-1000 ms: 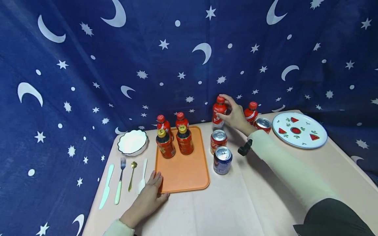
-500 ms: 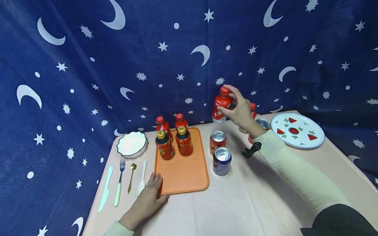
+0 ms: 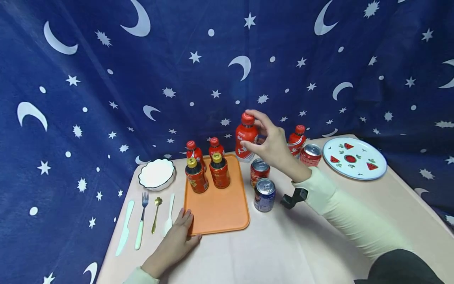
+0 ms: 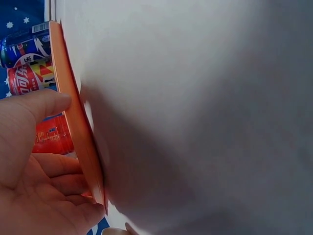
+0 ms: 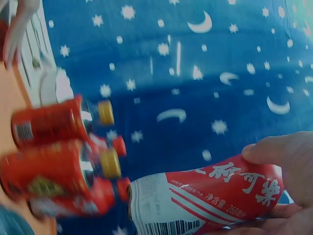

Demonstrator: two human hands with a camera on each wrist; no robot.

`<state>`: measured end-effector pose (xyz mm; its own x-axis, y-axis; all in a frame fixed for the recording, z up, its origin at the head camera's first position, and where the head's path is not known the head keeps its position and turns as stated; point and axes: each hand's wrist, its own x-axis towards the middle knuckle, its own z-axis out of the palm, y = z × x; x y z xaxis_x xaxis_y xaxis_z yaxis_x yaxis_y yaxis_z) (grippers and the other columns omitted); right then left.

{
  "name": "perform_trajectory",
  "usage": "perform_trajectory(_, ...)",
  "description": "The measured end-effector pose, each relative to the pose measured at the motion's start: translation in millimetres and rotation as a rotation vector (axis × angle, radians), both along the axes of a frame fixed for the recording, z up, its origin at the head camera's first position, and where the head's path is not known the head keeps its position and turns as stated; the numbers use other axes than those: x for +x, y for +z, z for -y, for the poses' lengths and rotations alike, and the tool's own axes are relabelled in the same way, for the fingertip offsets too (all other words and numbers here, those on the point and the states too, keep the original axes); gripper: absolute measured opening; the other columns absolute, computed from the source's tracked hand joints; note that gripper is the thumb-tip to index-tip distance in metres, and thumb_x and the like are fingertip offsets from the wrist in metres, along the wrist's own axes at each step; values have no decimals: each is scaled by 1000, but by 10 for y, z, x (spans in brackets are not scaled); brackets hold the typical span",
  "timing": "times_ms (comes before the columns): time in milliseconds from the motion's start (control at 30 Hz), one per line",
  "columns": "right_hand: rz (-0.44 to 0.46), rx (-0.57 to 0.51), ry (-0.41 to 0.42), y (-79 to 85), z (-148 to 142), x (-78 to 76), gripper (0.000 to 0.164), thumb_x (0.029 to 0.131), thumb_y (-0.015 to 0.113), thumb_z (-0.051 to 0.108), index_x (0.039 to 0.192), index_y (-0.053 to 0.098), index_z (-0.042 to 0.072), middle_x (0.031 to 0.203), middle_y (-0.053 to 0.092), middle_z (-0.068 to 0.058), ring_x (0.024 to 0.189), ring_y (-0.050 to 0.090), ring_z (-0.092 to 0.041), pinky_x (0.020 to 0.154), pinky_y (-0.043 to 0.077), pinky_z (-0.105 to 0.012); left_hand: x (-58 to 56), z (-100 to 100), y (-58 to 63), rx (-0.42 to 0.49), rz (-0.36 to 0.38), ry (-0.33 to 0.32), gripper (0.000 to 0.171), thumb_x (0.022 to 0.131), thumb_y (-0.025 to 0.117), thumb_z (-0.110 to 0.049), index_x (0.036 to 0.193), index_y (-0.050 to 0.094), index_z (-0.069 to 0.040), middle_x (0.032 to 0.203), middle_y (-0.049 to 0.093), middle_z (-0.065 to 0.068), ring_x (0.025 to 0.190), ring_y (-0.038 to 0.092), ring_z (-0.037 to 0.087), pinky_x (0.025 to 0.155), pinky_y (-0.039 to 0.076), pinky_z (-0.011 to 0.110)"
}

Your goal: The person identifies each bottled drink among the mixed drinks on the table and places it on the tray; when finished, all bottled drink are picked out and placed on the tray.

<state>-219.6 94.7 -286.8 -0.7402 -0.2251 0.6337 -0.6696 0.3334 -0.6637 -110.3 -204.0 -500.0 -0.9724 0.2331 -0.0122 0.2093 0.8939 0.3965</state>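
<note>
My right hand [image 3: 274, 148] grips a red cola bottle [image 3: 246, 136] with a red cap, thumb on one side and fingers on the other. The bottle is held near the far right corner of the orange tray [image 3: 220, 213]; its red and white label faces the right wrist view. My left hand [image 3: 176, 238] rests against the tray's near left corner, fingers along the left rim and thumb by the front edge. On the tray's far left part stand two yellow-capped bottles [image 3: 220, 175], with two red-capped bottles [image 3: 216, 147] behind them.
Right of the tray stand a red can [image 3: 259, 173] and a blue can [image 3: 264, 195]. Farther right are another red-capped bottle [image 3: 296, 140], a red can [image 3: 311, 155] and a watermelon-patterned plate [image 3: 354, 169]. Left lie a white bowl [image 3: 157, 174], knife [image 3: 125, 228], fork [image 3: 140, 225] and spoons [image 3: 156, 215].
My right hand has lifted the red cola bottle off the table and carried it left toward the tray. My left hand stays at the tray's corner.
</note>
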Motion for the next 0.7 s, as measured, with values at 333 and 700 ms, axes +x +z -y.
perform_trajectory(333, 78, -49, 123, -306, 484, 178, 73, 69, 77, -1, 132, 45, 15, 115, 62, -13, 89, 66, -24, 70, 55, -33, 4, 16, 11, -5, 3, 5, 74, 78, 69, -41, 132, 45, 5, 141, 38, 17, 137, 19, 32, 107, 24, 47)
perform_trajectory(700, 125, 41, 137, -860, 1010, 188, 75, 70, 79, 13, 133, 41, 31, 116, 59, -1, 97, 60, -14, 77, 52, -24, 10, 11, 13, -10, -9, -5, 73, 78, 68, -41, 130, 47, 6, 139, 41, 18, 137, 20, 33, 107, 25, 48)
